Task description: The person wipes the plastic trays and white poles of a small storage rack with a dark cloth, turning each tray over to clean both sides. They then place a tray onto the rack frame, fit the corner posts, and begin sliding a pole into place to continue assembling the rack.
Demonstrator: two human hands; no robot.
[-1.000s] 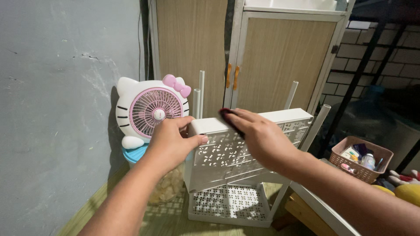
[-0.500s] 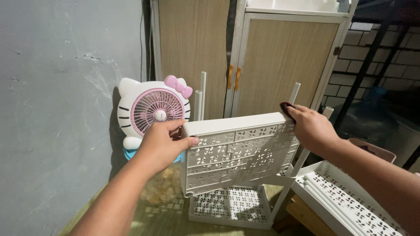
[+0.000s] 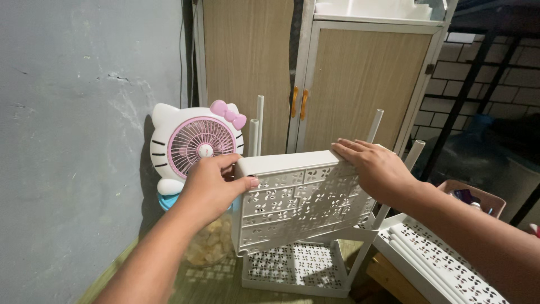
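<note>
The left hand [image 3: 211, 186] holds the top left corner of a white plastic shelf tray with little cut-out holes [image 3: 301, 200]. Its thumb lies on the front of the tray and its fingers curl around the corner, so the grip is tight. The right hand [image 3: 378, 168] rests flat on the tray's top right edge, with its fingers stretched out together and not curled around anything.

The tray is tipped up on its side, so its holey bottom faces the camera. It is up in the air, above a second white plastic tray with holes [image 3: 295, 270] that lies flat on the floor. Thin white plastic poles [image 3: 259, 126] stand up from the corners of that lower tray. 2 of them show behind the held tray near its left end, and 2 more lean near its right end.

Just left of the held tray, next to the grey wall [image 3: 73, 141], stands a white and pink cat-shaped fan with a pink bow [image 3: 197, 147]. Behind everything is a wooden cupboard with white frames [image 3: 337, 79]. At the bottom right corner lies another white holey tray piece [image 3: 444, 264], and a small pink basket [image 3: 478, 198] sits beyond it.
</note>
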